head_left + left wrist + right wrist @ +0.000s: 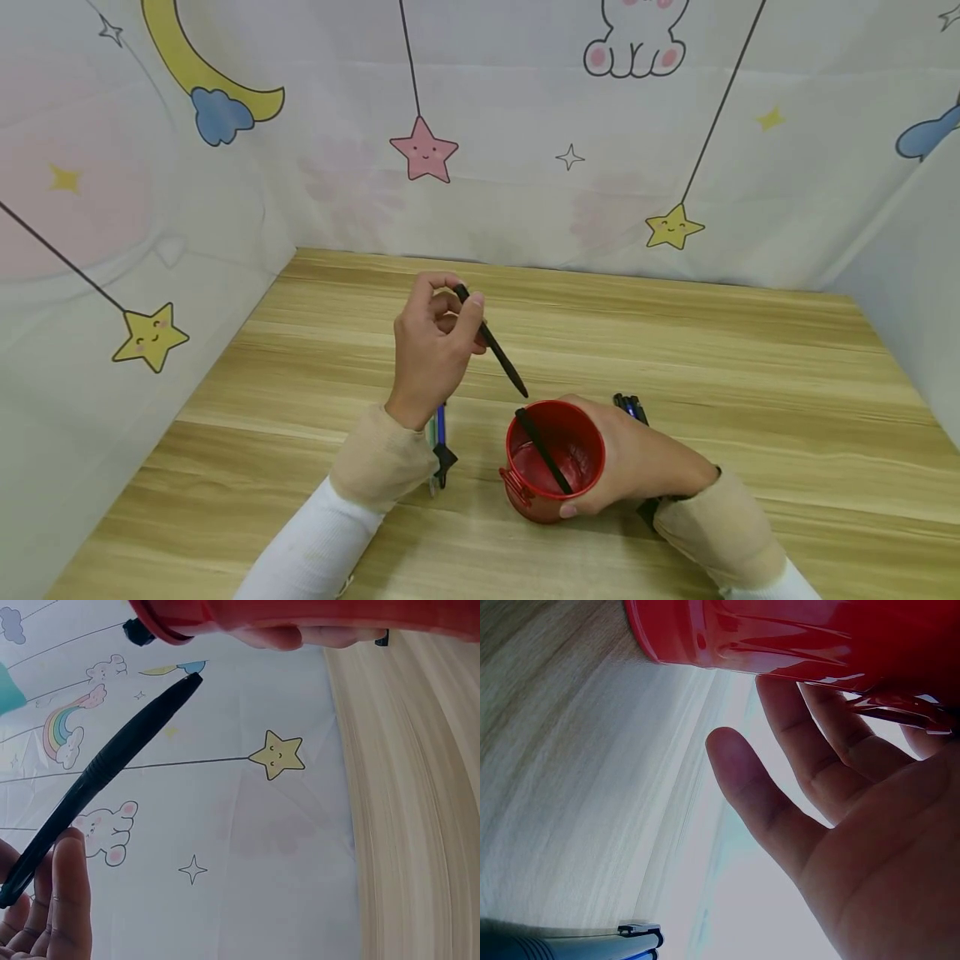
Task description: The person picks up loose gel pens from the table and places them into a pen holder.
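Note:
My left hand (435, 337) pinches a black pen (502, 358) near its upper end, thumb on one side and fingers on the other. The pen slants down, its tip just above the far rim of a small red bucket (577, 433). In the left wrist view the same pen (105, 769) points up toward the red bucket (337, 616). My right hand (637, 454) grips the bucket from the right, thumb at the near side and fingers round the far side. Inside the bucket a second black pen (546, 454) leans against the wall.
Partly under my left wrist lie slim pens (441, 425), one blue, with a black piece (444, 460) across them. More dark pens (632, 407) lie behind my right hand on the wood-grain table (750, 375). A cartoon-printed cloth (510, 217) hangs round the table.

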{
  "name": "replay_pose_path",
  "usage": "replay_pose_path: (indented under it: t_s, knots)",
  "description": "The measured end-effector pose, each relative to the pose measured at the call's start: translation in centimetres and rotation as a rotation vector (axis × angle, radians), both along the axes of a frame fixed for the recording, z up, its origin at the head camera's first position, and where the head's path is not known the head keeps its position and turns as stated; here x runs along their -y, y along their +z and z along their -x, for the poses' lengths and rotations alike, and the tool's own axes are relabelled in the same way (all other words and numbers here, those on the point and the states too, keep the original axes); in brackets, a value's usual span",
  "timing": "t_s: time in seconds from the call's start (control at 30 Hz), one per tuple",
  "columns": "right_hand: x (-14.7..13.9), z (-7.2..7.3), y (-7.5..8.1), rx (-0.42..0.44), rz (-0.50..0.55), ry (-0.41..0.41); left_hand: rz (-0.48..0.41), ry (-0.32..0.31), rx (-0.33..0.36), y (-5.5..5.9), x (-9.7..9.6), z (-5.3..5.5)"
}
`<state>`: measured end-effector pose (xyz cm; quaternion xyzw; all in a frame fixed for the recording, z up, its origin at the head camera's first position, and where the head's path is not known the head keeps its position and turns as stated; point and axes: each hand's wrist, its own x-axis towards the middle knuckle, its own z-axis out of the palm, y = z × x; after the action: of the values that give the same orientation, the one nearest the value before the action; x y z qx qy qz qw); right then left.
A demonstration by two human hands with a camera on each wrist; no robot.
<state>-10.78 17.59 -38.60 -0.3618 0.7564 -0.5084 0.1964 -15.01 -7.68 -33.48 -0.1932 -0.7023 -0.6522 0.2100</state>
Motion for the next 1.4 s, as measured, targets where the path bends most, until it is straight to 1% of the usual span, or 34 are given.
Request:
replay_pose_path:
  t_s: [0.13,0.23,0.43,0.57,1.0,1.23,1.4]
  knots:
    - [-0.09,-0.05,0.04,0.033,-0.006,-0.01,-0.01,-0.012,-0.006,0.01,-0.07,-0.04]
    - [-0.1,-0.08,0.08,0.04,-0.002,-0.009,-0.035,-0.031,-0.011,0.06,-0.13,-0.05]
    - [-0.11,0.07,0.05,0.008,0.016,0.009,-0.081,-0.092,-0.018,0.14,-0.35,-0.07]
    - [-0.17,0.08,0.15,0.017,0.006,0.001,-0.085,-0.111,-0.02,0.16,-0.44,-0.12]
    - [-0.27,0.17,0.15,0.014,0.003,0.004,-0.07,-0.17,-0.045,-0.02,-0.64,-0.1]
    - [-0.28,0.28,0.16,0.023,0.011,0.006,-0.048,-0.199,-0.04,0.03,-0.75,-0.23]
    - [-0.34,0.33,0.16,0.022,0.011,0.007,-0.034,-0.207,-0.039,0.0,-0.85,-0.28]
